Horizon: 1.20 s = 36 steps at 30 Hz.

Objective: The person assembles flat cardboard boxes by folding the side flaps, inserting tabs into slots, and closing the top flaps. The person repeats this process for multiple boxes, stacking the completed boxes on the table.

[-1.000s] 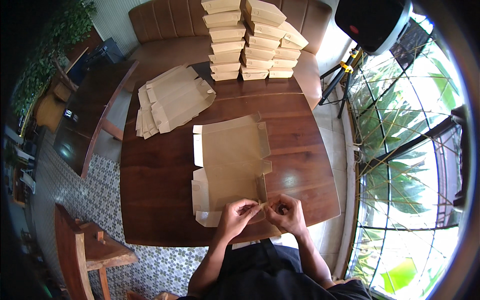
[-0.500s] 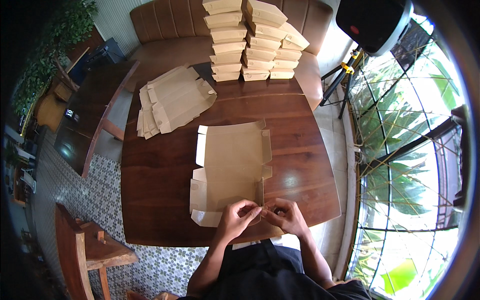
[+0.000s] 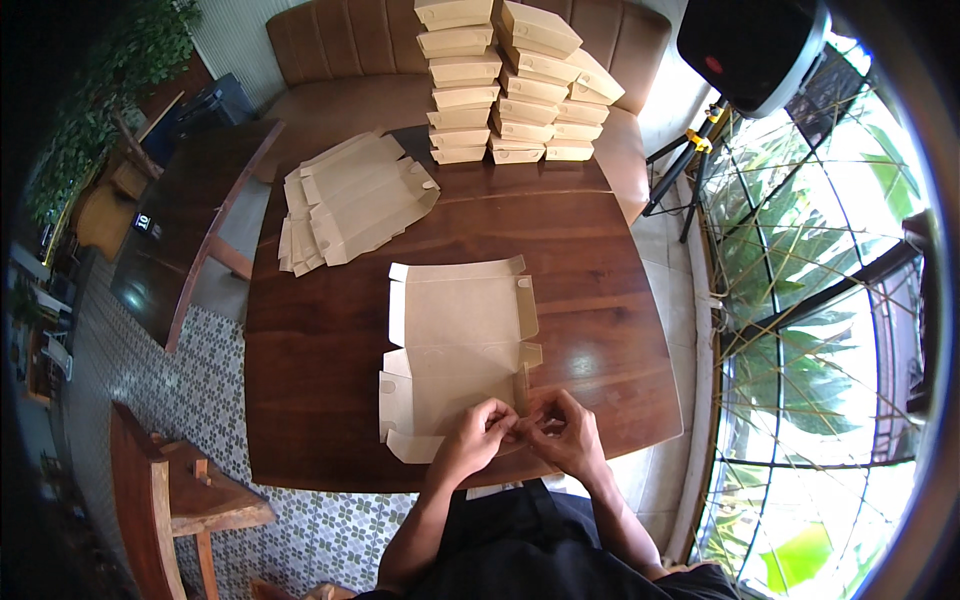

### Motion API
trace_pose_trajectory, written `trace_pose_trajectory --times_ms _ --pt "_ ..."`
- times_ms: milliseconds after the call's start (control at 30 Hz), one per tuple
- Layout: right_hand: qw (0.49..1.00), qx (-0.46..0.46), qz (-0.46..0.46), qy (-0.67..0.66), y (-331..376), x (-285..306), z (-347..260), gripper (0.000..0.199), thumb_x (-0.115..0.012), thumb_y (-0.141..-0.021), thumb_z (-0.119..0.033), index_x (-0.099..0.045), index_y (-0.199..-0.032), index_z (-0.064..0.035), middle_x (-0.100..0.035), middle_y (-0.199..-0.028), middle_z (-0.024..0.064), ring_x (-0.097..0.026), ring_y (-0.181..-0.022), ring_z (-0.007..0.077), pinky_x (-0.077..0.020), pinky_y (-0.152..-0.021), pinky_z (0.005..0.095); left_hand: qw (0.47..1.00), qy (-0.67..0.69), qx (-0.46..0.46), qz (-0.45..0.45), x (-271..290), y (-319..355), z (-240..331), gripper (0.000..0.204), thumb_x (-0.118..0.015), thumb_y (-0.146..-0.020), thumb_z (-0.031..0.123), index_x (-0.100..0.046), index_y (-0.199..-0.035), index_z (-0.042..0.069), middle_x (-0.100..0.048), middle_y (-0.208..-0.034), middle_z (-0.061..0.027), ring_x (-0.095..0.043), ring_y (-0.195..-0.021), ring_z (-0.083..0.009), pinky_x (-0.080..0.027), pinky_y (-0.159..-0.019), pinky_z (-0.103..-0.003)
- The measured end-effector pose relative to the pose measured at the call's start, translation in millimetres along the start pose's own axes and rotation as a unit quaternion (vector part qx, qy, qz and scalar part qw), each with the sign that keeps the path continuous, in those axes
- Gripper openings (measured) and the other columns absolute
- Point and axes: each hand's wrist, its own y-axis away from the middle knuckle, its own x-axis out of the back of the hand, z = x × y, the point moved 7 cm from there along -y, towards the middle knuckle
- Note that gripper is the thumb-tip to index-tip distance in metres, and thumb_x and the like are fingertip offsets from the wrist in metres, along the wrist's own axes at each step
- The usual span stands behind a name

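Observation:
An unfolded brown cardboard box blank lies on the wooden table in front of me, its side flaps partly raised. At its near right corner, my left hand pinches the cardboard between thumb and fingers. Close against it, my right hand grips the right side flap at that same corner. A short strip of that flap stands upright just beyond my fingers. The exact fold under the fingertips is hidden by both hands.
Several flat box blanks lie piled at the far left of the table. Folded cardboard boxes rise in tall stacks at the back, before a brown bench. A black speaker on a stand is at the far right.
The box blank's near corner has shifted slightly toward me, and its far edge sits a little nearer. Both hands stay at the near right corner, fingers slightly repositioned.

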Motion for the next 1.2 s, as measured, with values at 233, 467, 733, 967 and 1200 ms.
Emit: trace_pose_trajectory --times_ms 233,467,733,967,1200 --pt "0.997 0.002 0.071 0.02 -3.3 11.9 -2.4 0.026 -0.076 -0.084 -0.001 -0.068 -0.109 0.0005 -0.072 -0.095 0.0084 -0.072 -0.084 0.0145 -0.0609 -0.076 0.0305 0.898 -0.138 -0.209 0.361 68.8 64.2 46.3 0.01 -0.074 -0.101 0.012 -0.074 -0.107 0.004 -0.076 -0.096 -0.0094 -0.073 -0.086 -0.0204 -0.052 -0.07 -0.032" --pt "0.931 0.303 0.039 0.198 25.2 -31.1 -78.6 0.024 -0.088 -0.081 -0.011 -0.076 -0.102 -0.0095 -0.074 -0.097 0.0071 -0.071 -0.087 0.028 -0.058 -0.08 0.0404 0.918 -0.197 0.039 0.341 153.2 105.4 -20.1 0.035 -0.075 -0.104 0.031 -0.076 -0.1 -0.004 -0.077 -0.079 -0.0097 -0.07 -0.069 -0.0109 -0.054 -0.064 -0.031" --pt "0.924 0.217 -0.155 0.274 26.7 -138.3 -58.5 0.017 -0.081 -0.092 -0.026 -0.079 -0.097 -0.0098 -0.08 -0.091 0.008 -0.078 -0.087 0.0273 -0.0629 -0.076 0.0414 0.969 -0.014 0.033 0.244 131.8 92.4 -58.5 0.03 -0.078 -0.102 0.025 -0.078 -0.105 -0.005 -0.075 -0.082 -0.003 -0.061 -0.071 -0.0044 -0.049 -0.064 -0.026" --pt "0.973 0.151 -0.102 0.138 9.8 -107.3 -57.7 0.017 -0.082 -0.09 -0.023 -0.082 -0.098 -0.0074 -0.08 -0.089 0.011 -0.079 -0.081 0.0254 -0.0628 -0.074 0.0396 0.97 0.125 0.076 0.194 121.0 97.1 -47.8 0.027 -0.079 -0.102 0.026 -0.08 -0.103 -0.002 -0.07 -0.079 0.0023 -0.056 -0.07 -0.0015 -0.041 -0.06 -0.022" --pt "0.982 0.094 -0.126 0.106 1.3 -98.6 -52.8 0.017 -0.081 -0.087 -0.021 -0.081 -0.095 -0.0063 -0.08 -0.09 0.0121 -0.079 -0.078 0.029 -0.0636 -0.074 0.0402 0.972 0.124 0.048 0.195 95.1 90.2 -35.6 0.027 -0.08 -0.102 0.024 -0.08 -0.107 -0.002 -0.068 -0.078 0.003 -0.048 -0.061 -0.0012 -0.034 -0.053 -0.021"
